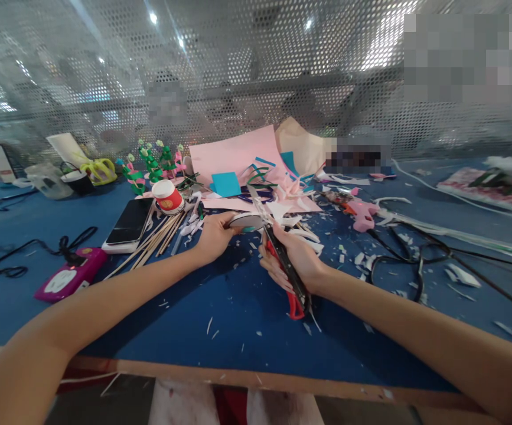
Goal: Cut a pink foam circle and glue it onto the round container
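Observation:
My left hand (217,236) pinches a thin, curved white-and-grey piece (247,220), perhaps paper or card, by its left edge. In my right hand (297,257) is a pair of scissors (290,268) with red and black handles, fingers wrapped round them. The blades point up and away from me and meet the right end of the piece; whether they are parted cannot be made out. White paper scraps (309,239) lie just behind and beside my right hand.
Pink paper sheets (233,147) and a blue paper square (225,184) lie behind my hands. Leftward are a red-and-white paper cup (168,198), wooden sticks (160,233), a phone (130,221) and a purple device (72,273). A pink glue gun (364,213) and black cable (421,277) lie right.

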The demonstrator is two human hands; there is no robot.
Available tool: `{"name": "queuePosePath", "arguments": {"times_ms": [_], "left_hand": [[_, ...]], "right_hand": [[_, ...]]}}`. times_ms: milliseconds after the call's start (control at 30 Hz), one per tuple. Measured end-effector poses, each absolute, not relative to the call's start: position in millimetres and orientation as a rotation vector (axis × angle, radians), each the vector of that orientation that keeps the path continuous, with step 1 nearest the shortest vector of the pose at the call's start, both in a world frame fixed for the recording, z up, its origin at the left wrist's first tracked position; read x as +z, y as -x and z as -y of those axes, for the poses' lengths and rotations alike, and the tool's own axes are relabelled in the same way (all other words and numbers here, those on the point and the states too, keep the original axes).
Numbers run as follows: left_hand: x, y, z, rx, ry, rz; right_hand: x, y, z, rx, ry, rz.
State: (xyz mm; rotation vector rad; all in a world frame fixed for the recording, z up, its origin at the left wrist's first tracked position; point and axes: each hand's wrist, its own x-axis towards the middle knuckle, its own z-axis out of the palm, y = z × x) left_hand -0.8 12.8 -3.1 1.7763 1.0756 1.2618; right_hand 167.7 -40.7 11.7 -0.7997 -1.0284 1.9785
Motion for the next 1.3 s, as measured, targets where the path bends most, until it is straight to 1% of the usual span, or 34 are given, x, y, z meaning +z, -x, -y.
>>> {"name": "queuePosePath", "arguments": {"times_ms": [200,500,700,900,1100,1300], "left_hand": [[-4.5,0.1,-14.5,1.232,-1.79,-1.018],[-4.9,1.9,-14.9,1.247,-1.895,-1.052],[-4.3,1.9,-16.8,1.245,-1.685,-0.999],[-5.7,1.9,-19.0,1.335,-1.497,-1.016],[-4.2,2.4,-16.4,1.3,-1.724,-1.124],[-3.6,-0.1,-12.5,1.19,-1.865,-1.072]], "right_hand": [[13.5,-166.2,40.5,2.008,0.774,1.009],[15.1,-169.0,41.3,2.028,0.743,1.04],[15.3,-169.3,37.9,2.073,0.755,1.053],[15.2,-167.3,36.9,2.038,0.813,1.072],[18.6,-167.6,40.3,2.03,0.838,1.071],[17.8,-165.0,42.3,1.971,0.854,1.082]]}}
